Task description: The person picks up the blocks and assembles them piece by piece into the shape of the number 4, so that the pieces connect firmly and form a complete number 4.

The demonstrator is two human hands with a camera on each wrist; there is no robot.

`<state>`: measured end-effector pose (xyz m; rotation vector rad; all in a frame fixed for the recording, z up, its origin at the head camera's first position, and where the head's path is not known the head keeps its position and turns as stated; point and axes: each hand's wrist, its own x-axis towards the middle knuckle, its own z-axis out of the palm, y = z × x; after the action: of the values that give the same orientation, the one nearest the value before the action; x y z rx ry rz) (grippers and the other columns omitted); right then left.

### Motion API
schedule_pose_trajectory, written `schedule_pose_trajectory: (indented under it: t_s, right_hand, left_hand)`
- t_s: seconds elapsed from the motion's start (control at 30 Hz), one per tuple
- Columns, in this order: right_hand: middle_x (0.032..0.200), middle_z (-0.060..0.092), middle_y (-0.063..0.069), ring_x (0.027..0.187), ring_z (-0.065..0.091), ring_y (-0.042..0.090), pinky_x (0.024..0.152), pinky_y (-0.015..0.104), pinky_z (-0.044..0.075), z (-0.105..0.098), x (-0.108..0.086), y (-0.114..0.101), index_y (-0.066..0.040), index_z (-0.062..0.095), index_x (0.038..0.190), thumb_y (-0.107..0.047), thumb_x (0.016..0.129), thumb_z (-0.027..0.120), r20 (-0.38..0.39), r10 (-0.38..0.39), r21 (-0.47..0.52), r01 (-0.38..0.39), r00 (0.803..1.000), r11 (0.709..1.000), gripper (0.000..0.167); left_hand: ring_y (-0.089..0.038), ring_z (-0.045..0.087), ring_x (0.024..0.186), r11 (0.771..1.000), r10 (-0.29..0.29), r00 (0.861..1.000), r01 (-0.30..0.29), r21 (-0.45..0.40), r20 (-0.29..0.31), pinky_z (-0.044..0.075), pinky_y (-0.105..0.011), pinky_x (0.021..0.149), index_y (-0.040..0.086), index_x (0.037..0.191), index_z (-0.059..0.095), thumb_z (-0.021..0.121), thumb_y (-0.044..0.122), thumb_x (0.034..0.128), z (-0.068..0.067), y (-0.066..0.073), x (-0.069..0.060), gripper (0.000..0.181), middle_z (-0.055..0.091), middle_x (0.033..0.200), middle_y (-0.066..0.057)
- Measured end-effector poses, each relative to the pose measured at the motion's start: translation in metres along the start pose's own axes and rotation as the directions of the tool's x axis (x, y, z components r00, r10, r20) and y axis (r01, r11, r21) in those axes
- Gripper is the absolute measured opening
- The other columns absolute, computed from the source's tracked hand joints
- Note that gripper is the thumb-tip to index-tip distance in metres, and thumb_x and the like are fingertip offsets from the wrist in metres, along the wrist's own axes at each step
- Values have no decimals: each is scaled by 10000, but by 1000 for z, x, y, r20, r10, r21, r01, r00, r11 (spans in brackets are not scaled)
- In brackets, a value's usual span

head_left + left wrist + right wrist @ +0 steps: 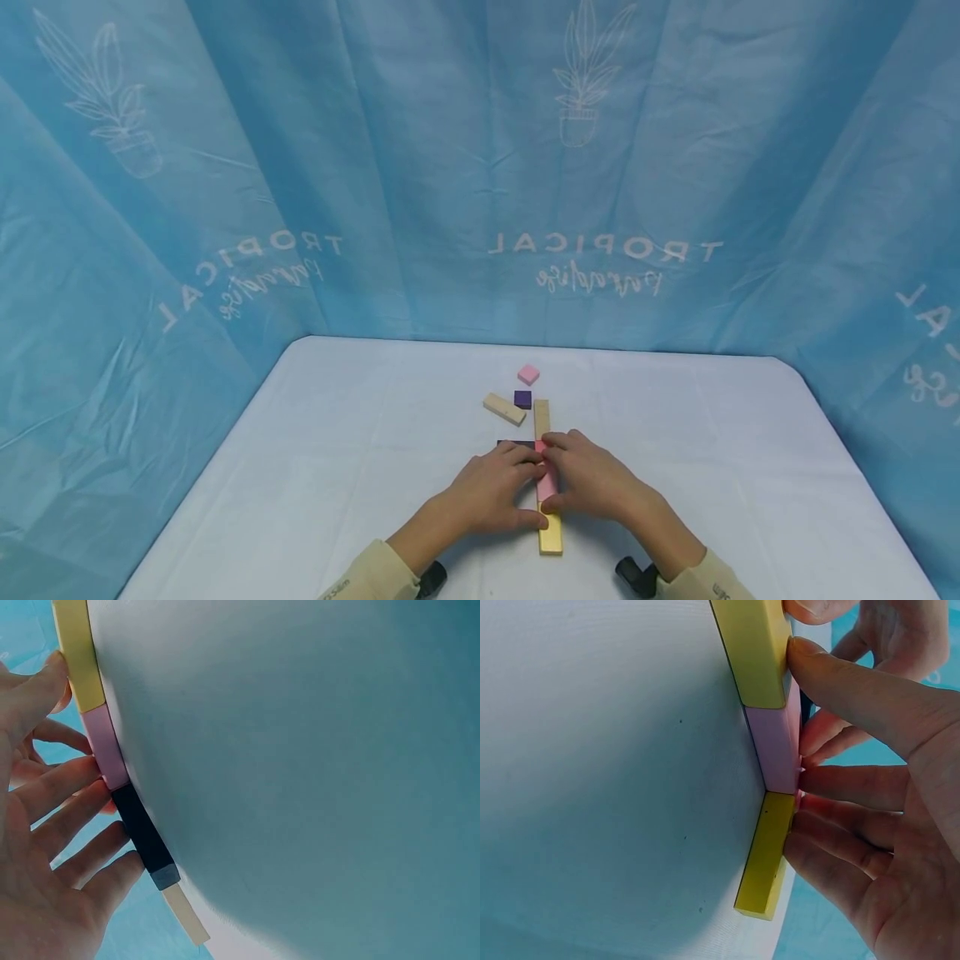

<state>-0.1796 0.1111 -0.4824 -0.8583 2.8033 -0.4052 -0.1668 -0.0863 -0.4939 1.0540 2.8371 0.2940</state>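
Observation:
A line of flat blocks runs away from the person: a yellow block, a pink block and a pale wooden block. A dark block joins the line from the left, partly hidden by fingers. My left hand touches the left side of the line, its thumb at the yellow block and its fingertips along the pink and dark blocks. From the other side my right hand rests its thumb against the yellow block, its fingers against the pink and far blocks. Both hands' fingers are spread, fairly straight.
Beyond the hands lie a loose wooden block, a dark purple block and a small pink block. They lie on a white-covered table. Blue printed curtains stand behind and at both sides.

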Motion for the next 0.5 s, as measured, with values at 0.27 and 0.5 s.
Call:
schedule_pose_trajectory:
  t_s: [0.27,0.5]
  right_hand:
    - [1385,498,68,1205,458,239,966,438,434,0,-1,0,-84,625,1258,-508,683,821,4,8,7,-8,1000,1000,741]
    - [1386,500,69,1199,458,238,956,442,441,1,-1,0,-75,605,1284,-505,691,818,-4,6,10,-6,1000,1000,763]
  left_hand:
    - [-106,383,1249,1000,-9,1000,9,-7,14,508,-439,812,282,1315,595,594,731,761,1,1,0,713,465,1373,125]
    - [-115,382,1262,1000,-5,1000,5,-15,11,495,-435,859,266,1326,588,600,718,768,-1,1,0,718,465,1380,115]
